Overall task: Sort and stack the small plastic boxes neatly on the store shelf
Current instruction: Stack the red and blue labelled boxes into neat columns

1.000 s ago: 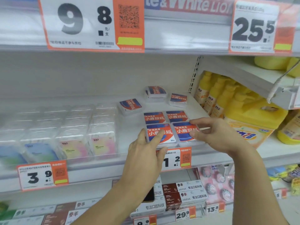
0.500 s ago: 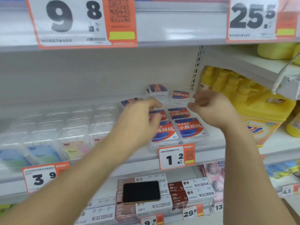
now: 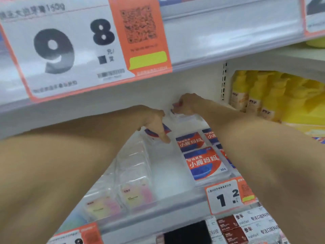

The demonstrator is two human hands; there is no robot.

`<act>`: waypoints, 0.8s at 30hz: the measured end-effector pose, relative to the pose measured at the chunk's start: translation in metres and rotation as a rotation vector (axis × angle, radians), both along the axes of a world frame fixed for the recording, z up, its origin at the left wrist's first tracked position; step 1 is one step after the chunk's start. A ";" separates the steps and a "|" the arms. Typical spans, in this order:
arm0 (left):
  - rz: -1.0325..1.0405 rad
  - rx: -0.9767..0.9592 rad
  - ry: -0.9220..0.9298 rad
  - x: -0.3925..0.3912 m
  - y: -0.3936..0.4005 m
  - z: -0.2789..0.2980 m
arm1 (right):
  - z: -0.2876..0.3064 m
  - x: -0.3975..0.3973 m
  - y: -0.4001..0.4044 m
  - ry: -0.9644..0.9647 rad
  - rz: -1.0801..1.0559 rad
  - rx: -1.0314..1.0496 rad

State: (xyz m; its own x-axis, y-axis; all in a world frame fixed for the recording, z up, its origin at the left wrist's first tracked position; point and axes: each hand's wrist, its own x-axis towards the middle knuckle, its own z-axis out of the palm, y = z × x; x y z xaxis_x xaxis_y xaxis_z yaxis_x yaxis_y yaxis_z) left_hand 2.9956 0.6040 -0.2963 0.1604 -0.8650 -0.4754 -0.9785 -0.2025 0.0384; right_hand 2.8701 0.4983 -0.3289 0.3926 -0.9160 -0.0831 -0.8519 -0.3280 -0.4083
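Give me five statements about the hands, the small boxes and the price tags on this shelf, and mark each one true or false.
1. Both hands reach toward the back of the shelf. True: the left hand and the right hand are both deep in.
2. The left hand grips a red-and-blue box. True.
3. The right hand rests on the yellow bottles. False: it is at a small box by the back wall, apart from the bottles.
4. The tag below the front labelled box reads 25.5. False: that price tag reads 1.2.
5. The clear packs lie to the right of the red-and-blue boxes. False: they lie to the left.
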 end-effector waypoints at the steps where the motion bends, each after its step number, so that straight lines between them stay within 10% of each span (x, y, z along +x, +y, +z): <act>1: 0.008 0.019 0.015 -0.001 -0.003 -0.004 | -0.003 0.002 0.000 -0.018 -0.013 -0.027; 11: -0.203 -0.303 -0.207 -0.003 0.012 0.016 | 0.021 -0.043 0.051 -0.602 -0.112 -0.218; 16: -0.114 -0.468 0.157 -0.016 0.036 0.028 | 0.014 -0.103 0.089 -0.927 -0.328 -0.174; 24: 0.298 -0.545 0.566 -0.061 0.034 -0.001 | 0.011 -0.123 0.103 -0.757 -0.463 -0.036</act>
State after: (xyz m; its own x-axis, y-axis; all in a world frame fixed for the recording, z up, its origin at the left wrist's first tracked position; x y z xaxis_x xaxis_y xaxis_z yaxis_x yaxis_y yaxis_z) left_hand 2.9351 0.6382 -0.2968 0.2812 -0.9562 -0.0810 -0.6905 -0.2603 0.6749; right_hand 2.7472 0.6010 -0.3183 -0.0801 -0.9936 0.0801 -0.4079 -0.0406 -0.9121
